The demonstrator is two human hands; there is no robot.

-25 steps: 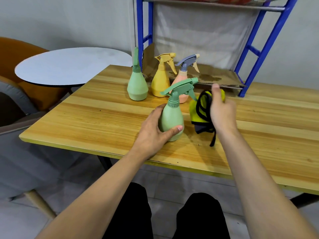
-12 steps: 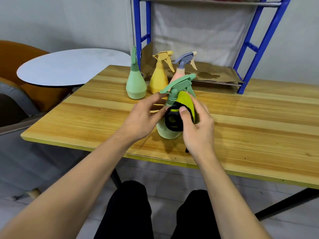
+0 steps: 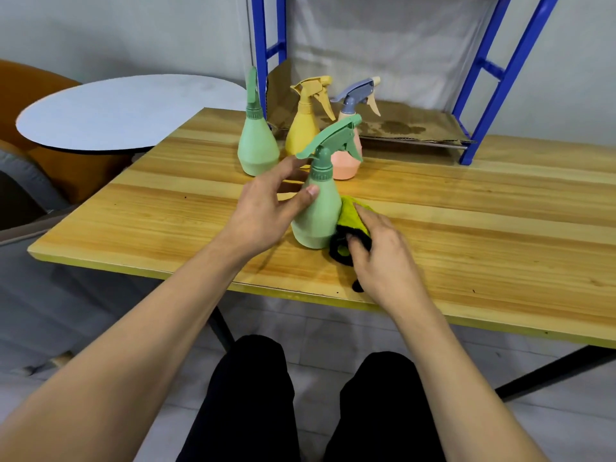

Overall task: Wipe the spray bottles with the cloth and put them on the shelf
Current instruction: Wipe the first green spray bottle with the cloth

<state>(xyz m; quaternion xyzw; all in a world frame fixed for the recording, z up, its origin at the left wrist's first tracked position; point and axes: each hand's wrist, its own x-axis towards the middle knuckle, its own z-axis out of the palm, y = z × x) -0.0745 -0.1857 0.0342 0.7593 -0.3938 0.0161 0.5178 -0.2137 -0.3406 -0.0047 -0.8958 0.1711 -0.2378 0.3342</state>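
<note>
**Wiping the green spray bottle near the table's front edge**

Our left hand (image 3: 266, 208) grips the green spray bottle (image 3: 318, 208) below its neck to steady it upright. Our right hand (image 3: 380, 251) clutches the yellow-green cloth (image 3: 353, 216), pressing it against the bottle's lower right side to wipe it.

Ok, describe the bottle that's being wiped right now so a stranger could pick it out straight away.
On the wooden table, in front of the blue shelf, stand four spray bottles. It is the nearest one, the green bottle, held by the left hand with the yellow cloth against its side; the other green one stands untouched.
</note>
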